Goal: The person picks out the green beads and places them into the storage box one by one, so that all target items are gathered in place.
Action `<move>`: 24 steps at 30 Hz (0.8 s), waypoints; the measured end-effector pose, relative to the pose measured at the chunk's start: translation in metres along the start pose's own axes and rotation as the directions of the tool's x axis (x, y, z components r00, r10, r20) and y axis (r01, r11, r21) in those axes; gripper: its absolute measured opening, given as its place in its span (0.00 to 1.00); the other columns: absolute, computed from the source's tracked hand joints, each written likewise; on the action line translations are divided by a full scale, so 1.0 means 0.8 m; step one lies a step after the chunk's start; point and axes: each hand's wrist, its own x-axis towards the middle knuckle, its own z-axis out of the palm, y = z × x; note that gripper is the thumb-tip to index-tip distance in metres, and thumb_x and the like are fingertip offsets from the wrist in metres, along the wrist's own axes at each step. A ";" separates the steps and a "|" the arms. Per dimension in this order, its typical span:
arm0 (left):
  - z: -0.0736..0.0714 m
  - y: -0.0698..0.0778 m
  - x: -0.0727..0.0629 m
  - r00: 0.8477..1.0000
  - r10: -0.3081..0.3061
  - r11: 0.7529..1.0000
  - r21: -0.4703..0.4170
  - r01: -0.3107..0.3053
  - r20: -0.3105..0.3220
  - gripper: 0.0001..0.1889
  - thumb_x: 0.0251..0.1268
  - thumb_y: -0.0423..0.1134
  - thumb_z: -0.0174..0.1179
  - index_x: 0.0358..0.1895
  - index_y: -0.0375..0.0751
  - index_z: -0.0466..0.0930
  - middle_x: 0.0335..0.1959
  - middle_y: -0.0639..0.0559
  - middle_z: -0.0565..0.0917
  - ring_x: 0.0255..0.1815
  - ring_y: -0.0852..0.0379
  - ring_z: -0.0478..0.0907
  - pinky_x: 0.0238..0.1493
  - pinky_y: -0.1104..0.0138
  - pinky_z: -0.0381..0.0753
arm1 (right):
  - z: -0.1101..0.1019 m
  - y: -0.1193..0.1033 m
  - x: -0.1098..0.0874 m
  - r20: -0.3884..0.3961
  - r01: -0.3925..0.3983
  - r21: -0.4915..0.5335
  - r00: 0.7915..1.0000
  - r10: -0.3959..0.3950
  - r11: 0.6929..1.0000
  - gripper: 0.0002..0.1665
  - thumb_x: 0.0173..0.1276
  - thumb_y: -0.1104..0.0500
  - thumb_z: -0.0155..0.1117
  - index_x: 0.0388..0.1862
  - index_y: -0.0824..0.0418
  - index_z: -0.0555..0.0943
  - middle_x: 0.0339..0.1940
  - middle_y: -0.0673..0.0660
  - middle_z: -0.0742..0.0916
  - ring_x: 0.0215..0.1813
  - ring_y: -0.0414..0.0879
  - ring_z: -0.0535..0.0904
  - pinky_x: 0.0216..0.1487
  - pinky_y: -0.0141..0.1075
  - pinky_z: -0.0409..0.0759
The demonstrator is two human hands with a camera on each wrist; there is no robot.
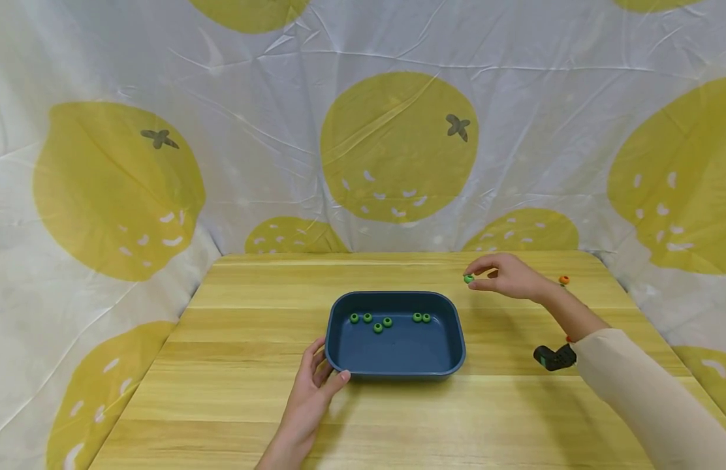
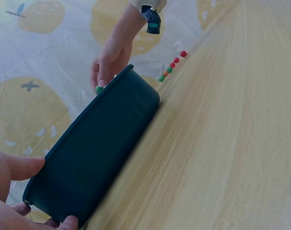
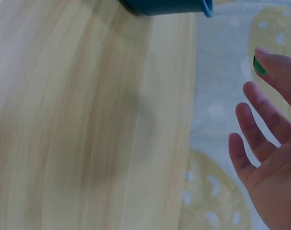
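A dark blue rectangular plastic tray (image 1: 396, 374) stands on the table, with several green beads (image 1: 377, 328) lying toward its back side. My left hand (image 1: 304, 398) grips its front left corner, thumb at the rim and fingers along the outer wall. Beyond the tray's back right corner, my right hand (image 1: 512, 278) is raised over the table and pinches another green bead (image 1: 469, 279) between thumb and index finger. In the right wrist view the other fingers (image 3: 267, 115) of that hand are spread loosely, and the bead is mostly hidden.
A row of red, green and orange beads (image 2: 172, 65) lies on the table at the right; my right arm hides most of it in the head view, leaving an orange bead (image 1: 565, 280) visible. A black device (image 1: 554, 358) sits at my right wrist. Lemon-print cloth (image 1: 398, 150) hangs behind the wooden table (image 1: 234, 365).
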 end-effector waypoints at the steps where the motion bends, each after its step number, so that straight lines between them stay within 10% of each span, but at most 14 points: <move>1: 0.000 0.000 0.000 1.000 -0.001 1.000 -0.001 0.001 -0.001 0.43 0.68 0.30 0.68 0.81 0.44 0.53 0.76 0.35 0.62 0.77 0.35 0.60 0.65 0.56 0.74 | 0.001 -0.002 0.002 0.004 0.009 -0.005 1.000 -0.009 1.000 0.16 0.73 0.54 0.71 0.54 0.62 0.87 0.55 0.56 0.87 0.57 0.57 0.80 0.61 0.58 0.77; 24: -0.003 -0.004 0.005 1.000 -0.006 1.000 -0.016 0.006 -0.006 0.42 0.67 0.28 0.68 0.80 0.45 0.55 0.76 0.37 0.62 0.77 0.38 0.61 0.66 0.54 0.73 | 0.042 -0.058 0.062 0.152 0.129 0.093 0.978 -0.142 0.987 0.14 0.74 0.58 0.69 0.55 0.62 0.87 0.56 0.57 0.86 0.59 0.58 0.82 0.59 0.53 0.80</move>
